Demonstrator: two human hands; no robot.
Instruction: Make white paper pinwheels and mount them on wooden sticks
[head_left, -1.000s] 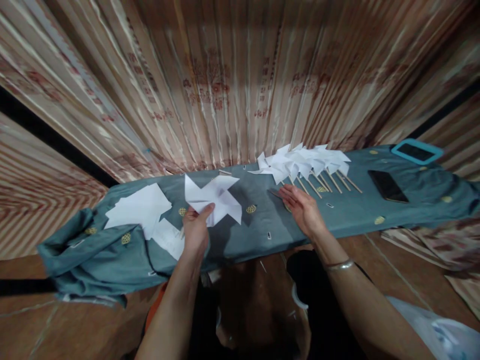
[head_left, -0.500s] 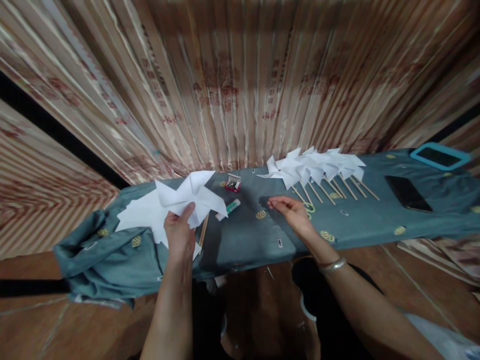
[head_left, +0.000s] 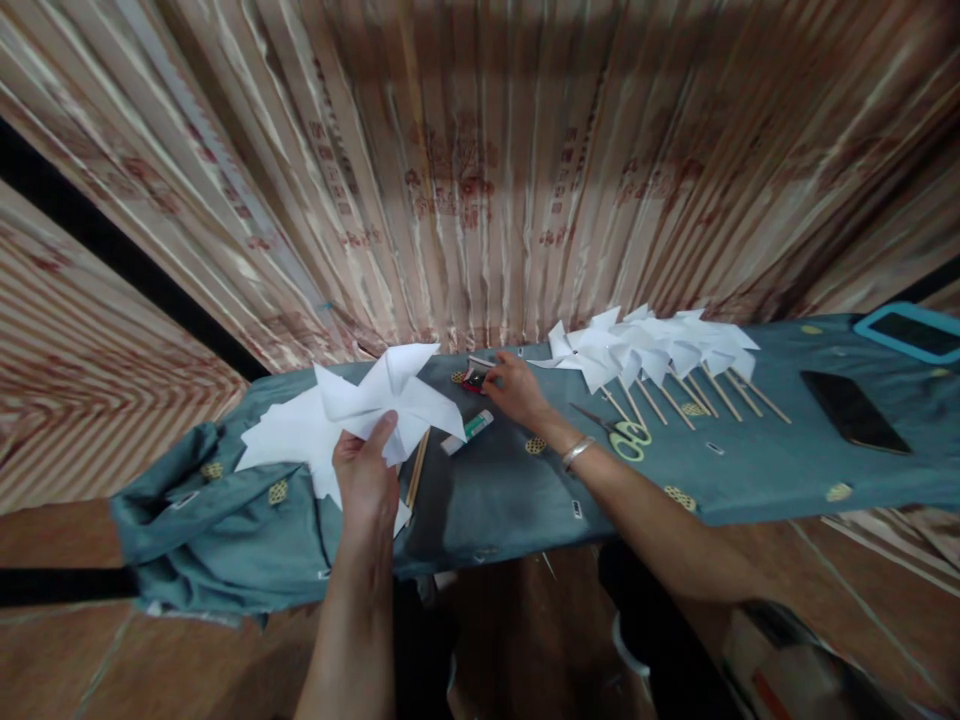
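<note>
My left hand (head_left: 366, 478) grips a white folded paper pinwheel head (head_left: 394, 395) and holds it above the teal cloth (head_left: 495, 490). My right hand (head_left: 514, 390) reaches across to a small open box of pins (head_left: 474, 377) at the back of the cloth, fingertips at the box, fingers curled; whether they hold a pin is not visible. A glue stick (head_left: 466, 431) lies just in front of that hand. A wooden stick (head_left: 417, 468) lies beside my left hand.
A row of finished white pinwheels on sticks (head_left: 660, 350) lies to the right, with green-handled scissors (head_left: 622, 433) before them. A stack of white paper (head_left: 281, 435) sits at left. A black phone (head_left: 855, 410) and a blue-framed tablet (head_left: 911, 333) lie far right. Striped curtain behind.
My right hand moved left from the middle of the cloth to the pin box. The left hand kept the pinwheel head, shifting left at first. The scissors became uncovered.
</note>
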